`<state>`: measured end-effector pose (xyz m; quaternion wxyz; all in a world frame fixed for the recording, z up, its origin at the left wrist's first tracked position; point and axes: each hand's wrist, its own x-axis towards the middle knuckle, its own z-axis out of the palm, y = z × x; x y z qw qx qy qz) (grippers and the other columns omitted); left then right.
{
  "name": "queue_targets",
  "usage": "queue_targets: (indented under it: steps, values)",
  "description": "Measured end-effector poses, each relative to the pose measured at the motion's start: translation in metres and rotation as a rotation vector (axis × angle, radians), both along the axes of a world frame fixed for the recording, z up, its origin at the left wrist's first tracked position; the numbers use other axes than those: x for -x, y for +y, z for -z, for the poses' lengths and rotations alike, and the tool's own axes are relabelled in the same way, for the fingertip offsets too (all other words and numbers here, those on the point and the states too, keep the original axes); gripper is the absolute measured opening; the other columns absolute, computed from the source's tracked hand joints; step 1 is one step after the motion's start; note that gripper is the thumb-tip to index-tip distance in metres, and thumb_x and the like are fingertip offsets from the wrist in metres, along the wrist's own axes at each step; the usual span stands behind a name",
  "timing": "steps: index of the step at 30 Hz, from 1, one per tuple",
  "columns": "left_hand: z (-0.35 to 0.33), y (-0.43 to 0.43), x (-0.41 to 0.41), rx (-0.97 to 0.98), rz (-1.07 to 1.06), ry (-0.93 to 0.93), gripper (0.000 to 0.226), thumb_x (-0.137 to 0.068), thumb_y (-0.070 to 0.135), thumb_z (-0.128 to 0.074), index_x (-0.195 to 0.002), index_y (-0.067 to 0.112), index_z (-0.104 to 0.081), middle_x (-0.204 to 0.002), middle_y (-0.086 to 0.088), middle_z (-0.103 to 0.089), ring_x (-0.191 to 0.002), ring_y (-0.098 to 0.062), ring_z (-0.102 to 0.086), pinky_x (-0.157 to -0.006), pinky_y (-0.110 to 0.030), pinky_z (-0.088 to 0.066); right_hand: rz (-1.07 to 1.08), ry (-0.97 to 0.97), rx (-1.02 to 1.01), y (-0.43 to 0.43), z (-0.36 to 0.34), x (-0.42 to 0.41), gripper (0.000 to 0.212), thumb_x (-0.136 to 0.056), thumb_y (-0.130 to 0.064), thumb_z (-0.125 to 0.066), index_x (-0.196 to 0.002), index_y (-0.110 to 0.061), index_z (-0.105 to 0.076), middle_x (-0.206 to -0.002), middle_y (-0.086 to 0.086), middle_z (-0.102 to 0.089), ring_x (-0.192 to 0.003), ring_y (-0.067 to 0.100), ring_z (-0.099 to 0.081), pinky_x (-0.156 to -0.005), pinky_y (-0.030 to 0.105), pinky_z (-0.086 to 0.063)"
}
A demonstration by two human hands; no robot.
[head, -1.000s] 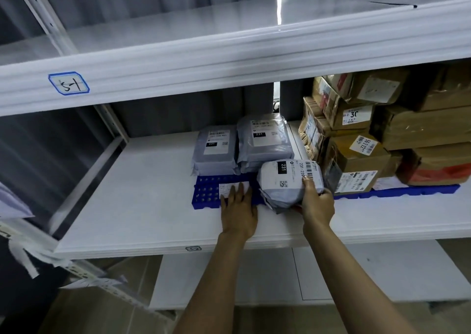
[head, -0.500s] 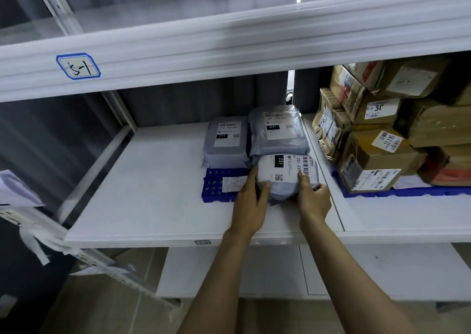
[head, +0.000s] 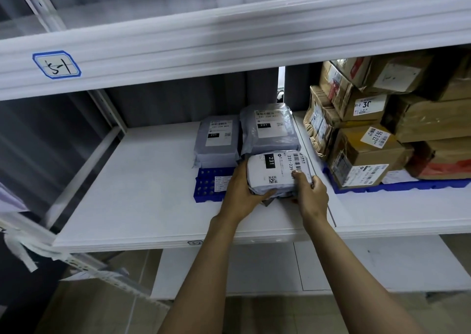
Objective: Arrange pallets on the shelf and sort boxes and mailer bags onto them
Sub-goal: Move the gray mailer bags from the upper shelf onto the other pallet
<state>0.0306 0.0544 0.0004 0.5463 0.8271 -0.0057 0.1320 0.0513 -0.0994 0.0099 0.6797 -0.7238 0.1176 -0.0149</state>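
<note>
A small grey mailer bag (head: 274, 170) labelled 231 sits at the front of a blue pallet (head: 211, 183) on the white middle shelf (head: 132, 188). My left hand (head: 242, 193) grips its left side, thumb under the front edge. My right hand (head: 309, 196) grips its right side, fingers over the label. Behind it lie two more grey mailer bags, one at the left (head: 216, 142) and a larger one at the right (head: 269, 129). To the right, brown cardboard boxes (head: 364, 155) are stacked on a second blue pallet (head: 397, 186).
The upper shelf beam (head: 229, 40) with a handwritten tag (head: 56, 64) hangs low over the opening. A diagonal brace (head: 107, 109) stands at the back left. A lower white shelf (head: 356, 265) lies beneath. Torn white wrapping hangs at the left edge.
My left hand left the pallet surface and took the mailer bag's left side. The bag moved back and down onto the pallet front, against the bags behind it.
</note>
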Motion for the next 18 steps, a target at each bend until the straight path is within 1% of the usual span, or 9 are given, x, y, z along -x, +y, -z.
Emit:
queue_targets:
  steps: [3, 4, 6, 8, 10, 12, 15, 17, 18]
  values:
    - [-0.004, -0.001, -0.003, 0.014, -0.001, -0.001, 0.074, -0.067, 0.014, -0.087, -0.129, 0.026, -0.047, -0.126, 0.007, -0.057, -0.114, 0.004, -0.052, -0.098, -0.017, -0.045, -0.023, -0.078, 0.011, -0.002, 0.002, -0.002, 0.017, -0.093, -0.029, -0.057, -0.107, -0.020, -0.055, -0.118, 0.007, -0.063, -0.105, 0.020, -0.059, -0.094, 0.040, -0.051]
    - [-0.004, -0.001, -0.005, 0.018, -0.001, 0.003, 0.074, -0.066, 0.013, -0.087, -0.129, 0.025, -0.048, -0.126, 0.007, -0.058, -0.112, 0.005, -0.053, -0.096, -0.015, -0.045, -0.027, -0.107, 0.012, -0.002, 0.002, -0.003, 0.022, -0.094, -0.027, -0.057, -0.115, -0.020, -0.054, -0.123, 0.006, -0.060, -0.108, 0.018, -0.057, -0.096, 0.039, -0.049]
    - [-0.007, -0.001, -0.007, 0.045, -0.003, 0.029, 0.074, -0.066, 0.010, -0.086, -0.130, 0.019, -0.049, -0.123, 0.006, -0.058, -0.110, 0.001, -0.054, -0.092, -0.010, -0.046, -0.062, -0.163, 0.002, -0.004, 0.001, -0.003, 0.041, -0.095, -0.025, -0.056, -0.134, -0.021, -0.045, -0.131, 0.004, -0.055, -0.116, 0.017, -0.053, -0.098, 0.038, -0.048]
    - [-0.010, 0.000, -0.008, 0.075, 0.001, 0.075, 0.075, -0.065, 0.009, -0.087, -0.130, 0.016, -0.050, -0.121, 0.007, -0.059, -0.111, -0.006, -0.056, -0.090, -0.012, -0.048, -0.127, -0.201, -0.061, -0.006, 0.001, -0.005, 0.051, -0.096, -0.021, -0.054, -0.143, -0.028, -0.035, -0.137, 0.002, -0.049, -0.122, 0.016, -0.050, -0.101, 0.038, -0.047]
    - [-0.012, 0.002, -0.010, 0.073, 0.018, 0.108, 0.076, -0.065, 0.010, -0.087, -0.131, 0.014, -0.051, -0.123, 0.003, -0.060, -0.111, -0.010, -0.057, -0.092, -0.019, -0.051, -0.205, -0.209, -0.151, -0.009, 0.003, -0.008, 0.054, -0.095, -0.021, -0.056, -0.141, -0.039, -0.032, -0.140, 0.000, -0.048, -0.125, 0.015, -0.049, -0.103, 0.041, -0.046]
    - [-0.015, 0.003, -0.012, 0.065, 0.029, 0.132, 0.075, -0.066, 0.010, -0.087, -0.132, 0.013, -0.051, -0.122, 0.002, -0.061, -0.108, -0.010, -0.058, -0.087, -0.016, -0.052, -0.262, -0.189, -0.199, -0.010, 0.004, -0.011, 0.050, -0.093, -0.025, -0.060, -0.131, -0.049, -0.037, -0.137, -0.002, -0.052, -0.124, 0.015, -0.052, -0.103, 0.044, -0.046]
    - [-0.020, 0.004, -0.013, 0.059, 0.033, 0.153, 0.074, -0.067, 0.011, -0.086, -0.132, 0.012, -0.050, -0.124, 0.000, -0.061, -0.107, -0.009, -0.057, -0.080, -0.009, -0.050, -0.283, -0.165, -0.198, -0.013, 0.002, -0.017, 0.038, -0.093, -0.026, -0.060, -0.123, -0.045, -0.045, -0.121, -0.009, -0.061, -0.112, 0.009, -0.059, -0.097, 0.041, -0.051]
    - [-0.019, 0.003, -0.013, 0.060, 0.034, 0.161, 0.075, -0.067, 0.011, -0.086, -0.133, 0.014, -0.050, -0.124, 0.001, -0.061, -0.108, -0.009, -0.058, -0.083, -0.010, -0.050, -0.274, -0.164, -0.185, -0.015, 0.001, -0.021, 0.029, -0.093, -0.028, -0.059, -0.119, -0.038, -0.050, -0.114, -0.011, -0.064, -0.106, 0.007, -0.062, -0.092, 0.035, -0.052]
    - [-0.018, 0.003, -0.012, 0.061, 0.031, 0.168, 0.075, -0.067, 0.010, -0.086, -0.133, 0.015, -0.050, -0.123, 0.002, -0.061, -0.109, -0.009, -0.058, -0.085, -0.011, -0.050, -0.265, -0.158, -0.180, -0.015, 0.001, -0.024, 0.025, -0.094, -0.030, -0.058, -0.117, -0.035, -0.053, -0.113, -0.008, -0.065, -0.105, 0.009, -0.063, -0.087, 0.032, -0.053]
